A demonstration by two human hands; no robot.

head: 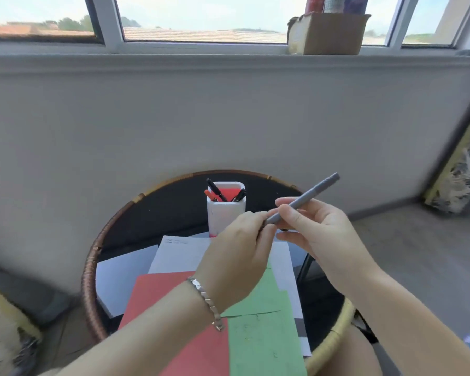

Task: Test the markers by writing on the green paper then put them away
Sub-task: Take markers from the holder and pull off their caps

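A matt grey plastic marker (304,200) is lying between both hands. At twelve o'clock, a smooth white plastic holder (224,213) is showing a slight gloss. The green paper (266,340) and red paper (158,294) are looking matt. Woven rattan is wrapping the table rim (88,280); a shiny metal bracelet (206,302) is circling the left wrist.

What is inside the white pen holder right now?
The white rectangular pen holder shows two black pens and, one red-orange marker and a red inner surface. Their lower parts and anything deeper are hidden by its walls.
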